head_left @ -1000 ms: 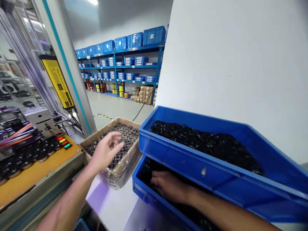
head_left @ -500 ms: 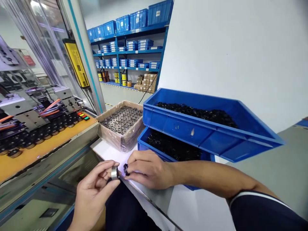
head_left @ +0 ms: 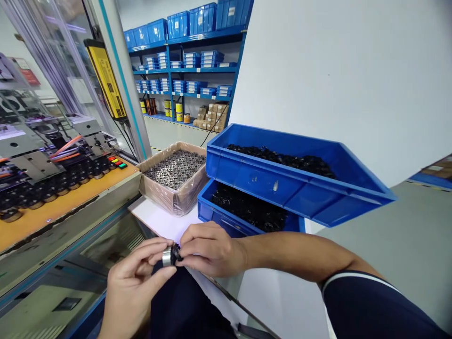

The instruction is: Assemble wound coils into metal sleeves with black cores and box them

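My left hand [head_left: 136, 278] grips a short silver metal ring [head_left: 167, 257] between thumb and fingers, in the lower middle of the view. Pinched in my right hand [head_left: 208, 249] is a small black plastic part [head_left: 176, 253], pressed against the ring's right-hand face. Fingertips hide some of the black part, and I cannot tell how far it sits inside the ring. Both hands are above the near edge of a white tabletop [head_left: 155, 219].
Two stacked blue bins [head_left: 300, 186] of black parts stand behind my right forearm. Left of them is a plastic-lined carton [head_left: 169, 200] full of small metal parts. A machine with an orange bench [head_left: 77, 197] bearing rows of black-topped pieces is at left. Blue shelving [head_left: 169, 70] stands behind.
My right hand has moved left, bringing the black part from a small gap away to contact with the metal ring. The left hand keeps its hold. The view has shifted slightly.
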`<state>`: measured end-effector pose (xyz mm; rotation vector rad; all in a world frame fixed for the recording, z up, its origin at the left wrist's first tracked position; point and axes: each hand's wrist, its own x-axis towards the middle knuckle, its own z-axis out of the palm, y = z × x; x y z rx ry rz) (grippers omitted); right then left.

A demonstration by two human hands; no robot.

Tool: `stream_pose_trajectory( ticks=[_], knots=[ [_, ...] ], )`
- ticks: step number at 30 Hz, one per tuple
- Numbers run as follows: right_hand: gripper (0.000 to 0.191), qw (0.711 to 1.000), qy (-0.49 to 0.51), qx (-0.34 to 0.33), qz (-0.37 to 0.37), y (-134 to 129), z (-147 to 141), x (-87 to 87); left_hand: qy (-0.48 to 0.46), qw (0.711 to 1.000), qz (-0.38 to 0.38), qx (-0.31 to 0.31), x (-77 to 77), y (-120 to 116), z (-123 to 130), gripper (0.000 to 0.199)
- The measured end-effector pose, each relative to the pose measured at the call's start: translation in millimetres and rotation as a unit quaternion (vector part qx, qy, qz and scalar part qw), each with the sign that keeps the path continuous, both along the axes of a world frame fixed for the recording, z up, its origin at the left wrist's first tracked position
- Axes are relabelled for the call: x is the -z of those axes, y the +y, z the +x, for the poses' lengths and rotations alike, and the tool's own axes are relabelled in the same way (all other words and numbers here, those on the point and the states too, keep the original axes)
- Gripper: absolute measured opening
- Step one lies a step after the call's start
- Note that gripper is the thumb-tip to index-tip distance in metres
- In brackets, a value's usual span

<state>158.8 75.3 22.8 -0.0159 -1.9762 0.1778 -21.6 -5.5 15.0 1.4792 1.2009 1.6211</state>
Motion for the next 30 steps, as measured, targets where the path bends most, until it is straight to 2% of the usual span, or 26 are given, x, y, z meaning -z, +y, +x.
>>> stream_pose_trajectory(
  ticks=[7,11,15,18,21,24,28,30],
  knots=[
    [0.021,1.000,-0.005,0.016,0.005,-0.1,0.1,0.0,-0.018,0.999,-0.017,0.033,2.7,0.3,4.9,0.026],
    [0.015,1.000,-0.019,0.015,0.012,-0.9,1.5,-1.1,-0.025,0.999,-0.018,0.026,1.8,0.3,8.8,0.041],
    [0.006,1.000,-0.011,0.017,0.012,0.5,5.6,-4.3,-0.019,1.000,-0.018,0.016,0.6,0.0,8.6,0.041],
    [0.010,0.998,-0.029,0.028,0.043,3.0,9.8,-7.6,-0.010,1.000,-0.022,0.000,1.7,-0.6,6.1,0.038],
    [0.014,0.996,-0.043,0.036,0.074,5.1,13.2,-9.8,-0.016,0.999,-0.040,0.014,2.9,-0.9,5.5,0.037],
    [0.018,0.995,-0.052,0.035,0.081,6.4,14.6,-10.0,-0.056,0.996,-0.066,0.023,1.4,-2.3,11.1,0.038],
    [0.017,0.994,-0.055,0.024,0.092,7.5,14.6,-8.5,-0.176,0.978,-0.107,-0.023,-3.3,-6.8,25.4,0.035],
    [0.019,0.994,-0.056,0.026,0.092,7.9,14.6,-8.2,-0.205,0.971,-0.120,-0.037,-5.2,-8.9,30.9,0.037]
  ],
)
